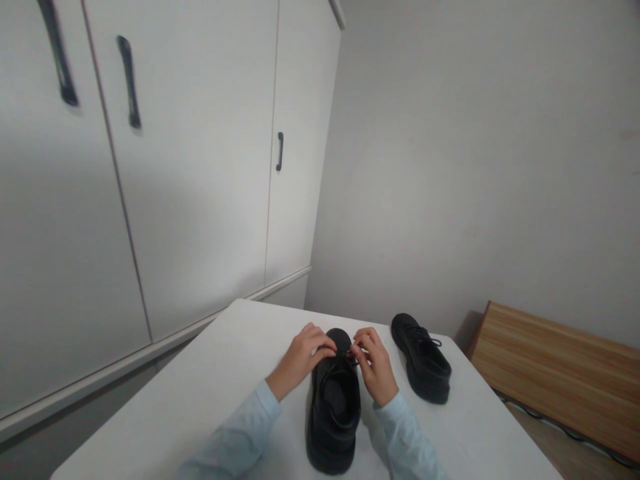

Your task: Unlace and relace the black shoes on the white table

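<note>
A black lace-up shoe [332, 427] stands on the white table with its toe pointing away from me and its heel toward me. Over its left front side, my left hand [306, 350] is closed, thumb and fingers pinched at the lacing. My right hand [373, 363] pinches a thin black shoelace [354, 360] on the right side of the same shoe. What exactly lies between the left fingertips is small and partly hidden. To the right, a second black shoe [423, 360] rests apart from both hands, its lace tied in a loop.
The white table [210, 400] reaches toward a corner. White cabinet doors [200, 167] with dark handles line the left, and a grey wall [475, 147] rises behind. A wooden panel [555, 380] stands at the right beyond the table edge, with a dark cable below it.
</note>
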The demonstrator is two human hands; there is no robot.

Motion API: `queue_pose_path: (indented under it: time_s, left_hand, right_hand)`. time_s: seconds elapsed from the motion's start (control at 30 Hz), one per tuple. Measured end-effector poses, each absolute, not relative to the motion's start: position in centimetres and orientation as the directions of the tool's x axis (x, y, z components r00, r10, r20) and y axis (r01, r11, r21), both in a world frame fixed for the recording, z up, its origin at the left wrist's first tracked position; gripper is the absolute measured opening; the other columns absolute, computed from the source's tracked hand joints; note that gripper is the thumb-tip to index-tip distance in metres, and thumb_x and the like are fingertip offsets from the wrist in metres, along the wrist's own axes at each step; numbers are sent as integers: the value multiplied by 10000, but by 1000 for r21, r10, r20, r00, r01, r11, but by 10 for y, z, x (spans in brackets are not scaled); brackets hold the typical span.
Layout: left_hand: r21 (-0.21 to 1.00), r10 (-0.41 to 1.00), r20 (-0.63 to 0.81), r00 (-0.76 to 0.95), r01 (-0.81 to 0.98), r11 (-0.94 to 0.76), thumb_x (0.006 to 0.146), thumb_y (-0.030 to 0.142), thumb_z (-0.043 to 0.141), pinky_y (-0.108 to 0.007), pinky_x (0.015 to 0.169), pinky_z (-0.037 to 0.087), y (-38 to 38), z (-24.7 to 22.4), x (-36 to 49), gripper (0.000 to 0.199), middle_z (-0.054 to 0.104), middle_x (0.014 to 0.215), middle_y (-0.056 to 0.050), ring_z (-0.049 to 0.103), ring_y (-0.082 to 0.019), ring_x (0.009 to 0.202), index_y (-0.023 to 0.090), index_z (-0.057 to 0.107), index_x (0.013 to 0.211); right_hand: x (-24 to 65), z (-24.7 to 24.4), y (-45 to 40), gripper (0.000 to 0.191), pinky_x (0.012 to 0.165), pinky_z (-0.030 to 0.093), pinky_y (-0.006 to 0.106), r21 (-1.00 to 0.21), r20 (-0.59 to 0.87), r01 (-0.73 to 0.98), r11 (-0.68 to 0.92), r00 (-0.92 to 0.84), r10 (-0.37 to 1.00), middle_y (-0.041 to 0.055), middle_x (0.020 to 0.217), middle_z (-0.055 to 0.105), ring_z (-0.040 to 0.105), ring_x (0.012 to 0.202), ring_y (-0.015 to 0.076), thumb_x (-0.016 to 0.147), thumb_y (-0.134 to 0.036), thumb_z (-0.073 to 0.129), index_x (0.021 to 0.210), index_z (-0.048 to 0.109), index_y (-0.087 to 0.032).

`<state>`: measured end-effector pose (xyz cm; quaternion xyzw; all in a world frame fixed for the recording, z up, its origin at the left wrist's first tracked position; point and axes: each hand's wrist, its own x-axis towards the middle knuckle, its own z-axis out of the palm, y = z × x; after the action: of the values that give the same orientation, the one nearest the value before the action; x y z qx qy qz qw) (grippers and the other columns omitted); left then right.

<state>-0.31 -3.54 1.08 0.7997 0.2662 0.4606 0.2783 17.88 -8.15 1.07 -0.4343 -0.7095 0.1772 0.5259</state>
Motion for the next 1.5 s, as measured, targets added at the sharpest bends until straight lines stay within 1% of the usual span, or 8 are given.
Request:
queue_pose_path:
  time_s: [0.2,0.37,0.5,0.63,0.9,1.1,1.27,1.5]
  left_hand:
    - [780,739,543,399,86,-620,816,410,552,-267,746,392,-35,18,-5,285,548,778,-42,514,-172,788,173,644,686]
    - [931,850,348,395,-253,-264,795,506,548,-288,777,449,-35,14,6,367,606,806,-50,572,-162,782,142,593,782]
    - [829,855,237,461,-555,70,774,479,602,-361,864,455,-40,13,15,348,648,853,-82,618,-183,825,135,552,802]
    - [704,842,227,490,-679,206,765,402,650,-372,896,443,-42,12,21,290,661,844,-74,634,-189,859,155,497,769]
    - [627,875,218,433,-749,214,796,395,616,-277,716,475,-36,12,23,296,515,653,43,553,-98,660,178,423,738]
    - [627,896,242,374,-764,149,818,423,578,-240,606,457,-33,10,23,313,399,576,79,384,-51,491,180,398,736]
    - [667,908,243,342,-738,100,832,444,550,-168,463,347,-23,6,16,323,381,571,76,330,-41,455,179,389,740]
    - [740,904,235,356,-669,71,810,490,556,-141,403,263,-15,4,9,380,365,548,78,289,-29,425,174,372,709]
  right_hand:
    - [184,15,-78,266,642,531,265,-816,544,232,529,3,839,33,875,453,506,764,147,853,-400,493,687,519,-195]
    - [190,14,-74,287,718,542,329,-897,443,28,442,46,896,34,873,520,567,765,157,786,-464,578,720,570,-185]
    - [191,12,-73,286,780,513,351,-921,370,-121,371,30,929,40,822,616,625,791,176,791,-465,584,826,611,-182]
    - [188,12,-73,255,762,516,328,-903,317,-292,315,44,947,51,907,653,644,787,166,780,-443,610,807,616,-190]
    - [186,10,-70,231,799,517,389,-836,280,-474,278,67,958,74,1039,644,673,850,212,760,-391,651,701,554,-190]
    - [193,8,-67,201,786,534,442,-772,255,-578,266,102,962,17,863,651,574,554,97,739,-355,678,695,567,-193]
    - [203,9,-67,244,586,561,310,-800,177,-561,213,118,977,-30,751,620,376,390,16,702,-363,712,660,564,-174]
    - [213,5,-65,311,442,482,211,-854,53,-518,50,10,999,-47,660,610,297,331,-21,632,-370,774,652,558,-146]
